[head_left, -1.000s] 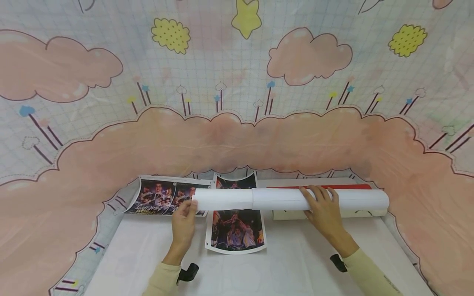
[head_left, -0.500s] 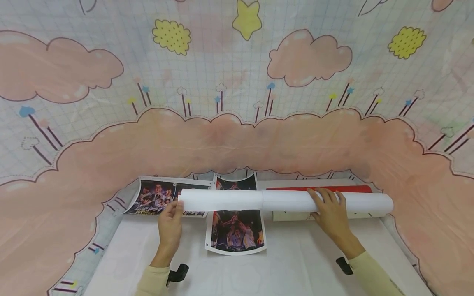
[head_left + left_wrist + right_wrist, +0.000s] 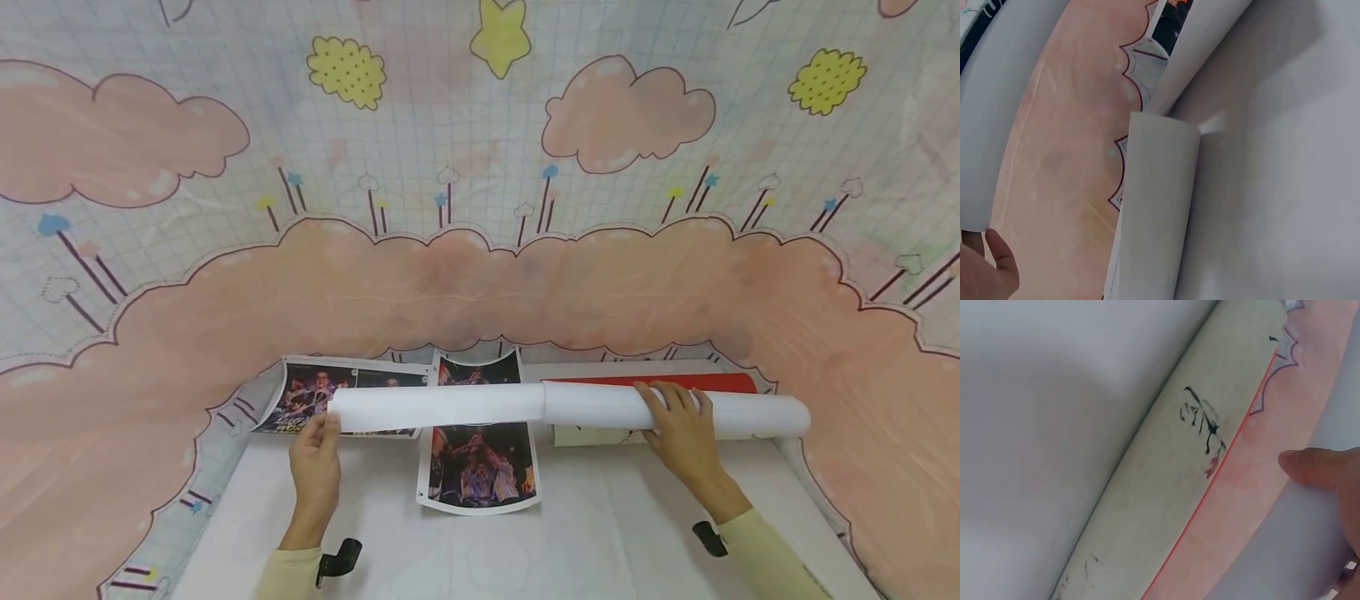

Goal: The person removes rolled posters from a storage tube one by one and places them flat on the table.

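Observation:
In the head view a long white paper roll (image 3: 442, 407) spans above the table, its narrower left length emerging from a wider right length. At its left end, my left hand (image 3: 315, 467) pinches the paper rim between thumb and fingers; the left wrist view shows this hand (image 3: 988, 269) on the edge of the roll (image 3: 997, 125). My right hand (image 3: 684, 433) grips the wider length from above, fingers over the top. Its thumb (image 3: 1313, 469) lies along the roll (image 3: 1297, 537) in the right wrist view. The roll's printed side is mostly hidden.
Under the roll lie a photo poster (image 3: 480, 475) with curled edges and a two-panel poster (image 3: 303, 392) at left. To the right rest a red sheet (image 3: 727, 382) and a cream roll with ink marks (image 3: 1179, 469). A white table (image 3: 585, 533) carries them before a cloud-patterned cloth (image 3: 480, 292).
My left hand has moved left with the roll's end, drawing more of the narrower length out. The right hand has shifted slightly right with the wider part. The posters below stay put.

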The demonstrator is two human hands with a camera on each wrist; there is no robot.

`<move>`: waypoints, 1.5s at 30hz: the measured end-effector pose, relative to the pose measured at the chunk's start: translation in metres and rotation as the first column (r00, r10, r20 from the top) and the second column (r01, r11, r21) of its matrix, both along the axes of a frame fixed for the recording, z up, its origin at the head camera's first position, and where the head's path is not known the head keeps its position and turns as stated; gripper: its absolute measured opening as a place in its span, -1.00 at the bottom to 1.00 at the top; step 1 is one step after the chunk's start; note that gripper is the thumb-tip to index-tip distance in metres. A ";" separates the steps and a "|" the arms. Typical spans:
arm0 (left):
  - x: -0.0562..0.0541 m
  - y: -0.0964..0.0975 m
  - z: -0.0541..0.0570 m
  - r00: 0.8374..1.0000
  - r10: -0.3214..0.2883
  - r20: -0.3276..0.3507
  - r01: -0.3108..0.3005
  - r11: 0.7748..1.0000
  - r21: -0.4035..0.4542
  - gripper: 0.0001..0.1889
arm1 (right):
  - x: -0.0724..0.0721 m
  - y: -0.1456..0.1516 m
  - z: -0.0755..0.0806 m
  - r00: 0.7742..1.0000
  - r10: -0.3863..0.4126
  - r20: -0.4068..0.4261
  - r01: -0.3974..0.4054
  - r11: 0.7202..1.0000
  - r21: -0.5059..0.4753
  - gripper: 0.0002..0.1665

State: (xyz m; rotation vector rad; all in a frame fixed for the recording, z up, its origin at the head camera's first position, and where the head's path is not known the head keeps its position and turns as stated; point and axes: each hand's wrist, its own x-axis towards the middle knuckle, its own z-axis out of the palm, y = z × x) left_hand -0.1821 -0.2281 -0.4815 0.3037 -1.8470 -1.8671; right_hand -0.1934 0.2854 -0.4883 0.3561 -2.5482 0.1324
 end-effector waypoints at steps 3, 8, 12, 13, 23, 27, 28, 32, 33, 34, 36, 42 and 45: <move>0.001 -0.008 0.001 0.999 0.024 -0.024 -0.023 0.998 0.057 -0.88 | 0.002 0.004 0.000 1.000 -0.014 0.011 0.014 1.000 0.002 0.05; 0.005 -0.025 -0.001 0.997 0.065 -0.036 -0.060 0.989 0.134 -0.86 | 0.009 0.009 -0.004 0.999 -0.026 0.026 0.025 0.999 0.020 0.07; 0.008 -0.034 -0.002 0.997 0.076 -0.012 -0.074 0.988 0.138 -0.76 | 0.014 0.009 -0.009 0.999 -0.016 0.042 0.015 0.999 0.030 0.07; 0.009 -0.035 -0.002 0.997 0.077 -0.006 -0.076 0.987 0.139 -0.75 | 0.016 0.008 -0.011 0.999 -0.015 0.050 0.014 0.999 0.034 0.07; 0.010 -0.035 -0.001 0.996 0.087 0.009 -0.087 0.981 0.175 -0.77 | 0.030 0.009 -0.027 0.994 -0.015 0.105 0.008 0.998 0.067 0.07; 0.010 -0.035 0.000 0.997 0.077 0.029 -0.081 0.983 0.163 -0.77 | 0.034 0.012 -0.032 0.991 -0.014 0.135 0.003 0.997 0.080 0.08; 0.010 -0.034 0.001 0.997 0.074 0.034 -0.079 0.984 0.158 -0.76 | 0.035 0.013 -0.033 0.989 -0.014 0.144 0.002 0.996 0.084 0.08; 0.012 -0.033 0.001 0.996 0.073 0.043 -0.079 0.985 0.151 -0.76 | 0.036 0.016 -0.037 0.983 -0.021 0.181 0.004 0.996 0.092 0.05; 0.012 -0.033 0.001 0.996 0.072 0.043 -0.078 0.985 0.153 -0.76 | 0.036 0.017 -0.039 0.982 -0.023 0.188 0.005 0.996 0.094 0.04; 0.012 -0.032 0.001 0.997 0.072 0.039 -0.077 0.985 0.157 -0.76 | 0.035 0.019 -0.040 0.981 -0.024 0.193 0.005 0.995 0.095 0.04; 0.012 -0.031 0.000 0.997 0.072 0.029 -0.076 0.984 0.164 -0.77 | 0.034 0.021 -0.043 0.978 -0.024 0.205 0.004 0.995 0.097 0.02; 0.011 -0.030 -0.002 0.997 0.079 0.004 -0.078 0.978 0.194 -0.81 | 0.031 0.028 -0.051 0.972 -0.022 0.234 -0.002 0.995 0.100 -0.03; 0.010 -0.030 -0.003 0.997 0.081 0.002 -0.080 0.974 0.213 -0.83 | 0.031 0.030 -0.053 0.968 -0.024 0.249 0.001 0.996 0.093 -0.04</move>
